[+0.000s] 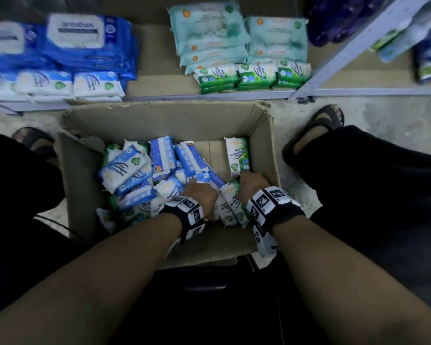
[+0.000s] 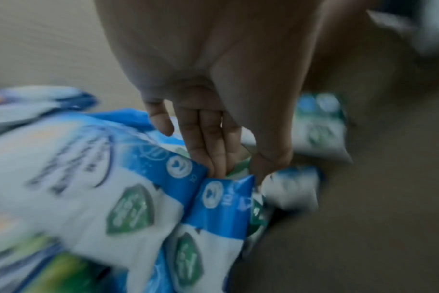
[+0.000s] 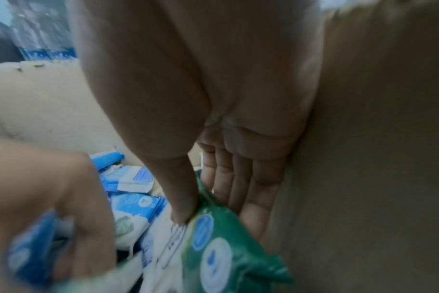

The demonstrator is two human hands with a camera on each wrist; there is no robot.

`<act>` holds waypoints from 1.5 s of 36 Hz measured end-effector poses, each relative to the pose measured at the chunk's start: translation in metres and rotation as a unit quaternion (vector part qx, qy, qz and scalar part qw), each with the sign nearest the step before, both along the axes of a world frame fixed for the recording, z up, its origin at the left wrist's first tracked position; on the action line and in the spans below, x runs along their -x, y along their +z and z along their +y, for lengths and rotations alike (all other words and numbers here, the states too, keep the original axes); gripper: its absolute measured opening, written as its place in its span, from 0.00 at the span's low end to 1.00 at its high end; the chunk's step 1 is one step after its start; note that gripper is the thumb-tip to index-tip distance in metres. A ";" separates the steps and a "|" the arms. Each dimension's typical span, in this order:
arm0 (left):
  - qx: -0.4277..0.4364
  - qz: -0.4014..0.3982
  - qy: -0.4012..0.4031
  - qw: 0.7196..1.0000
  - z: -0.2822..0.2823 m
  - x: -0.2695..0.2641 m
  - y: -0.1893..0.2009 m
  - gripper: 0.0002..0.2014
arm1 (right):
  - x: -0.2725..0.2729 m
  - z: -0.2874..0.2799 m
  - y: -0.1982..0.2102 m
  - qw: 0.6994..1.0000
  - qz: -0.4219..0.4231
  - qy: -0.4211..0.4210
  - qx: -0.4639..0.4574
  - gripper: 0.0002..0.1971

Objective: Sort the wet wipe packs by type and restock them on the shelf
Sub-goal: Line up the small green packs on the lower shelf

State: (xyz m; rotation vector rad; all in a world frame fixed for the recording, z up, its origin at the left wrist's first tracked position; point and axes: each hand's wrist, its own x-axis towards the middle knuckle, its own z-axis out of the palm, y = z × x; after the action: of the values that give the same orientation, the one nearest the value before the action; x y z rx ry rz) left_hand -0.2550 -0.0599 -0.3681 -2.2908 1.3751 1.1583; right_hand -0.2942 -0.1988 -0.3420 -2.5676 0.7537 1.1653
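Observation:
An open cardboard box (image 1: 164, 120) on the floor holds a heap of small blue-and-white wipe packs (image 1: 125, 168) and a few green-and-white ones. Both hands are down inside it. My left hand (image 1: 200, 192) (image 2: 236, 175) pinches the top edge of a blue-banded pack (image 2: 221, 208) between straight fingers (image 2: 208, 150) and thumb. My right hand (image 1: 250, 181) (image 3: 218, 220) works against the box's right wall and holds a green-and-white pack (image 1: 230, 202) (image 3: 221, 253), thumb on its front and fingers (image 3: 241, 188) behind. Another green pine pack (image 1: 238, 155) stands upright beyond it.
The low shelf ahead carries sorted stacks: large blue packs (image 1: 85, 43), small blue-and-white packs (image 1: 97, 84), pale teal packs (image 1: 209, 33) and small green packs (image 1: 254, 77). A grey shelf post (image 1: 353, 46) slants at right. My sandalled feet (image 1: 321, 120) flank the box.

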 end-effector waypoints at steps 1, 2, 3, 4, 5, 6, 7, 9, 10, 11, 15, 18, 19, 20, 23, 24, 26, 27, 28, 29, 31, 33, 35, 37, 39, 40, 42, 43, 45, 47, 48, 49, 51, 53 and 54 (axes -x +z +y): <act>0.011 0.014 0.022 1.000 0.005 -0.005 0.003 0.14 | -0.001 0.000 0.003 1.000 -0.003 -0.009 -0.002 0.22; 0.026 0.031 0.049 0.998 0.009 -0.010 0.005 0.13 | -0.001 0.000 0.006 1.000 -0.005 -0.023 -0.008 0.26; 0.044 0.046 0.082 0.995 0.014 -0.014 0.006 0.11 | -0.002 0.000 0.009 0.999 -0.006 -0.038 -0.016 0.29; 0.061 0.062 0.114 0.990 0.018 -0.017 0.008 0.09 | -0.002 0.000 0.014 0.998 -0.008 -0.051 -0.023 0.32; 0.079 0.074 0.145 0.984 0.022 -0.020 0.012 0.07 | -0.002 0.000 0.017 0.998 -0.012 -0.060 -0.027 0.34; 0.099 0.083 0.178 0.975 0.027 -0.024 0.015 0.07 | -0.001 0.001 0.020 0.997 -0.018 -0.067 -0.029 0.36; 0.122 0.087 0.212 0.966 0.032 -0.027 0.018 0.07 | 0.001 0.002 0.024 0.997 -0.030 -0.071 -0.030 0.37; 0.160 0.090 0.258 0.948 0.038 -0.033 0.027 0.06 | 0.005 0.005 0.031 0.995 -0.060 -0.079 -0.031 0.36; 0.175 0.093 0.269 0.943 0.040 -0.036 0.031 0.05 | 0.007 0.006 0.035 0.993 -0.075 -0.081 -0.030 0.34; 0.185 0.095 0.274 0.939 0.042 -0.038 0.034 0.05 | 0.010 0.008 0.039 0.992 -0.088 -0.081 -0.030 0.32; 0.184 0.089 0.259 0.944 0.046 -0.036 0.045 0.07 | 0.026 0.009 0.055 0.989 -0.128 -0.072 -0.018 0.23; 0.161 0.091 0.219 0.958 0.045 -0.027 0.047 0.12 | 0.038 0.005 0.068 0.988 -0.134 -0.079 -0.013 0.21; 0.147 0.092 0.204 0.963 0.043 -0.023 0.047 0.12 | 0.040 0.003 0.073 0.986 -0.140 -0.088 -0.013 0.21; 0.136 0.094 0.190 0.968 0.041 -0.020 0.047 0.12 | 0.042 0.000 0.078 0.984 -0.148 -0.094 -0.014 0.21; 0.103 0.125 0.165 0.973 0.033 -0.013 0.041 0.11 | 0.051 -0.005 0.091 0.972 -0.207 -0.114 -0.013 0.21; 0.098 0.128 0.150 0.975 0.030 -0.011 0.038 0.13 | 0.055 -0.007 0.095 0.965 -0.232 -0.122 -0.014 0.20; 0.084 0.117 0.121 0.982 0.024 -0.005 0.030 0.18 | 0.062 -0.012 0.102 0.954 -0.264 -0.140 -0.009 0.18; 0.076 0.112 0.110 0.985 0.021 -0.003 0.026 0.21 | 0.065 -0.015 0.104 0.949 -0.275 -0.152 -0.007 0.17; 0.070 0.111 0.098 0.986 0.017 -0.001 0.021 0.23 | 0.068 -0.019 0.105 0.943 -0.288 -0.163 -0.008 0.17; 0.060 0.113 0.090 0.988 0.013 0.001 0.018 0.24 | 0.071 -0.023 0.105 0.939 -0.297 -0.176 -0.009 0.17; 0.040 0.129 0.081 0.988 0.005 0.001 0.012 0.26 | 0.076 -0.031 0.103 0.933 -0.304 -0.193 -0.015 0.18; 0.023 0.142 0.075 0.987 -0.002 0.000 0.008 0.26 | 0.081 -0.038 0.099 0.929 -0.314 -0.196 -0.031 0.19; 0.016 0.143 0.074 0.987 -0.007 -0.001 0.001 0.26 | 0.085 -0.045 0.096 0.923 -0.321 -0.206 -0.046 0.18; 0.007 0.152 0.067 0.986 -0.011 -0.004 -0.004 0.25 | 0.086 -0.049 0.092 0.918 -0.325 -0.217 -0.062 0.17; -0.008 0.164 0.056 0.985 -0.014 -0.005 -0.010 0.22 | 0.086 -0.051 0.087 0.916 -0.326 -0.221 -0.073 0.16; -0.010 0.159 0.041 0.986 -0.016 -0.006 -0.012 0.21 | 0.086 -0.053 0.085 0.915 -0.328 -0.222 -0.078 0.16; 0.006 0.135 0.024 0.991 -0.017 -0.005 -0.016 0.18 | 0.085 -0.054 0.083 0.913 -0.331 -0.226 -0.082 0.17; 0.012 0.123 0.022 0.992 -0.019 -0.005 -0.019 0.18 | 0.084 -0.054 0.082 0.913 -0.330 -0.226 -0.083 0.17; 0.017 0.118 0.023 0.993 -0.020 -0.005 -0.021 0.18 | 0.081 -0.055 0.082 0.916 -0.323 -0.222 -0.084 0.17; 0.008 0.127 0.032 0.991 -0.021 -0.007 -0.018 0.17 | 0.079 -0.055 0.083 0.920 -0.314 -0.219 -0.088 0.18; 0.003 0.126 0.029 0.992 -0.021 -0.008 -0.017 0.16 | 0.078 -0.055 0.084 0.921 -0.311 -0.218 -0.090 0.18; -0.001 0.124 0.025 0.992 -0.021 -0.008 -0.016 0.15 | 0.078 -0.055 0.085 0.921 -0.309 -0.216 -0.092 0.18; 0.004 0.109 0.013 0.994 -0.019 -0.008 -0.011 0.14 | 0.078 -0.053 0.088 0.923 -0.307 -0.212 -0.098 0.18; 0.010 0.108 0.014 0.994 -0.015 -0.009 -0.005 0.13 | 0.078 -0.052 0.090 0.924 -0.307 -0.208 -0.097 0.17; 0.013 0.110 0.019 0.994 -0.012 -0.010 -0.003 0.11 | 0.078 -0.051 0.090 0.924 -0.308 -0.206 -0.095 0.17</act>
State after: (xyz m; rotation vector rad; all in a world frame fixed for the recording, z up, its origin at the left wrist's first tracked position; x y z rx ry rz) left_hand -0.2449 -0.0723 -0.3707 -2.2717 1.4347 1.4506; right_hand -0.3718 -0.2499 -0.2518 -2.2489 0.8952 0.2572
